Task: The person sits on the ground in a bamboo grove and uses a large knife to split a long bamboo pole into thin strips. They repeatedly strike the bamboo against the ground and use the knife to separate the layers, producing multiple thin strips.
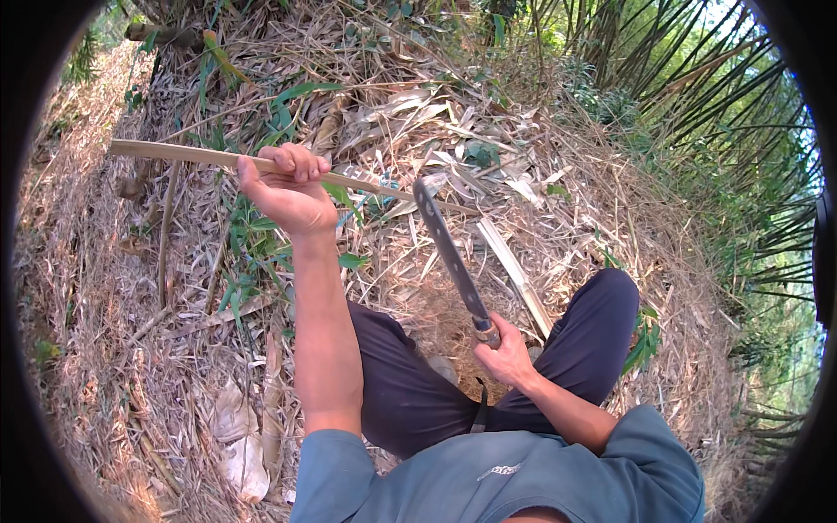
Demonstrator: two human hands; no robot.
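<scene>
My left hand (pixel 292 187) is raised at the left, its fingers curled over a long, thin bamboo strip (pixel 183 153). One end of the strip reaches far left; the other slants down to the right, passing behind the blade tip. In front of my body, my right hand (pixel 506 353) grips the handle of a machete (pixel 452 261). Its dark, long blade points up and away, tilted to the left, with small holes or light spots near the tip. Whether the blade touches the strip I cannot tell.
A pale split bamboo piece (pixel 514 275) lies beside my right knee (pixel 606 301). Dry leaves (pixel 453 166) and green sprigs cover the ground. Bamboo stalks (pixel 715 96) stand at the far right. A crumpled whitish sheet (pixel 244 466) lies at the lower left.
</scene>
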